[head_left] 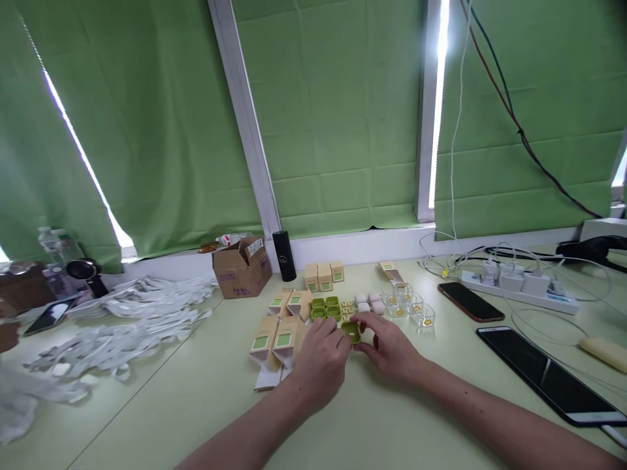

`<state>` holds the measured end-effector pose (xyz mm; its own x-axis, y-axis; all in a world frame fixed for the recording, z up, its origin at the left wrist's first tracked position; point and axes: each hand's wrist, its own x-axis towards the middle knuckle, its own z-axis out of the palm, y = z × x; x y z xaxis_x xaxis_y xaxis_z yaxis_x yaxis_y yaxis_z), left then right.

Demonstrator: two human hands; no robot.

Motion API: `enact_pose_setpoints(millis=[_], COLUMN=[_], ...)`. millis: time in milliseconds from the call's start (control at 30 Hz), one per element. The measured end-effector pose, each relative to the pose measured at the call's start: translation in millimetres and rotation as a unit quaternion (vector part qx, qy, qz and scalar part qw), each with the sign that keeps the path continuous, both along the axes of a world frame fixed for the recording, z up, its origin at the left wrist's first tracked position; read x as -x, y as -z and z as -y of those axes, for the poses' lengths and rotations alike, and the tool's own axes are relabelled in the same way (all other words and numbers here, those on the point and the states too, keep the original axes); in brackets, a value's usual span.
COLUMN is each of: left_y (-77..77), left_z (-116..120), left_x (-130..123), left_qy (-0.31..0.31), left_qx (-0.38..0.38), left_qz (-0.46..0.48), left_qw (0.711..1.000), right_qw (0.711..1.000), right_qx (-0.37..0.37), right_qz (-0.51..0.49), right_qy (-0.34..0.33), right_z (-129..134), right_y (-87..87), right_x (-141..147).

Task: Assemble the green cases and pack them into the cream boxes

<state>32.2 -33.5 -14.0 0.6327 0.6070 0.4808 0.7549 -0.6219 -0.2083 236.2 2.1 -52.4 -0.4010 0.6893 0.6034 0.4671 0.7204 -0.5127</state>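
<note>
A small olive-green square container, its hollow side facing up, is between my two hands just above or on the table. My right hand pinches its right side between thumb and forefinger. Closed against its left side is my left hand, with the fingertips partly hidden. Behind them stand several similar green containers in a block. Small yellowish pieces, pink and white cube-like pieces and clear cups with amber centres are grouped to the right. Beige paper boxes with green labels stand beside my left hand.
At the back are more beige boxes, a cardboard box and a black cylinder. White straps lie piled at left. Right of my arms lie a phone, a tablet-like device and a power strip with cables.
</note>
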Motion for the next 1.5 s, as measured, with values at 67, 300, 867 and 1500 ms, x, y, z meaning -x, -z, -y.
enact_pose_setpoints(millis=[67,300,867,1500], left_y=[-0.3,-4.2,6.3,-1.1], left_z=[-1,-6,-15,-17], left_x=[2,12,12,2], left_qy=[0.025,0.095,0.126,-0.005], left_qx=[-0.036,-0.097,-0.077,0.253], left_qz=[0.045,0.205,0.292,0.505], left_qw=[0.998,0.969,0.945,0.826], right_qw=[0.999,0.990,0.985,0.993], right_qx=[-0.016,-0.089,-0.103,-0.079], right_qz=[-0.030,-0.106,-0.128,-0.085], right_qy=[-0.007,-0.009,-0.059,-0.026], right_z=[-1,3,12,8], right_y=[0.8,-4.6,-9.6,-7.5], right_x=[-1,-3,-3,0])
